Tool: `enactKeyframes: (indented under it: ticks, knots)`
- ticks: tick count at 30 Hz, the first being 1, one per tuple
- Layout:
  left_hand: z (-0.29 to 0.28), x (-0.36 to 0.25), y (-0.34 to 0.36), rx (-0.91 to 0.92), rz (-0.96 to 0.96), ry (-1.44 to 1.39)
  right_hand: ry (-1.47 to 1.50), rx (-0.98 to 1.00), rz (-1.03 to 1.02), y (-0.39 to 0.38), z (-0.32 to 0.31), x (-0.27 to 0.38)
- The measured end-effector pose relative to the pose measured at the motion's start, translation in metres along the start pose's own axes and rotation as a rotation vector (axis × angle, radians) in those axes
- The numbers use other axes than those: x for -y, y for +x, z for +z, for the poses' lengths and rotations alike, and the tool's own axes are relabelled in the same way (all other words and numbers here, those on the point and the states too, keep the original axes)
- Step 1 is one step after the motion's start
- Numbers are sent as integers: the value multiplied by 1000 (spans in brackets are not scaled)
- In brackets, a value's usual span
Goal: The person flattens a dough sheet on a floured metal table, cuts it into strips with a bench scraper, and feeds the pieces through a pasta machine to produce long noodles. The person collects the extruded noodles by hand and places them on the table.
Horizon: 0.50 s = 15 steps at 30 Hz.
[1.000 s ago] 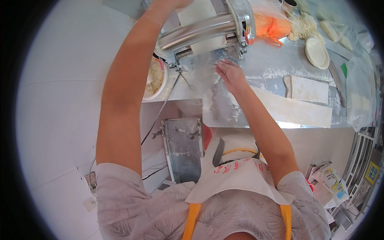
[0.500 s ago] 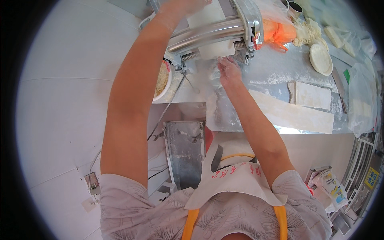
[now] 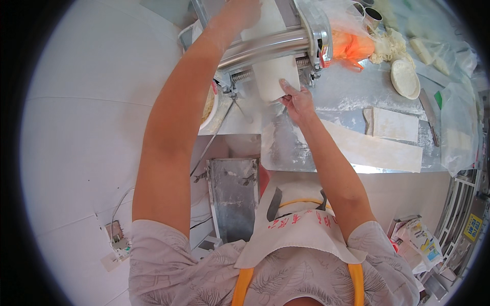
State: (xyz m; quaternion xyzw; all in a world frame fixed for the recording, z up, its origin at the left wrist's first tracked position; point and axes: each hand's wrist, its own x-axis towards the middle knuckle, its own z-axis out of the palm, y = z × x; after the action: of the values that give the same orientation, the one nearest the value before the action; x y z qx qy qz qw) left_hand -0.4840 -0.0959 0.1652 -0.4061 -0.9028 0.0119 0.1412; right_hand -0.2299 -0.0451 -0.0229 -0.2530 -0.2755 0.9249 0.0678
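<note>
A pale dough sheet (image 3: 274, 76) passes through a metal dough-rolling machine (image 3: 270, 47) and hangs out on my side, below the shiny roller. My right hand (image 3: 299, 103) grips the lower right corner of that sheet, thumb on top and fingers underneath. Beyond the roller, my left hand (image 3: 244, 14) is over the sheet's far part at the top edge of the view. Its fingers are partly cut off and blurred, so their hold does not show. To the right on the floury metal table lie a long flat dough strip (image 3: 372, 148) and a folded dough piece (image 3: 394, 124).
Right of the machine are an orange bag (image 3: 352, 47), dough scraps (image 3: 390, 45), a pale oval dough disc (image 3: 406, 79), a knife (image 3: 430, 116) and clear plastic bags (image 3: 458, 127). A white tub (image 3: 208, 107) stands left, beside a cable. Below is a floury metal panel (image 3: 233, 199).
More of the dough sheet has come out under the roller. My right hand has drawn slightly toward me and now grips the sheet's corner. My left hand stays beyond the roller.
</note>
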Motion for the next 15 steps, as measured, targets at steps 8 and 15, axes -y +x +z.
enactKeyframes:
  ticks: [8,15]
  knots:
    - [6,30,-37,-254,133,26,-225,47,32,-26,-14,-3]
    - [-20,-115,-212,-356,-583,-700,-227,11,58,-46,-33,9]
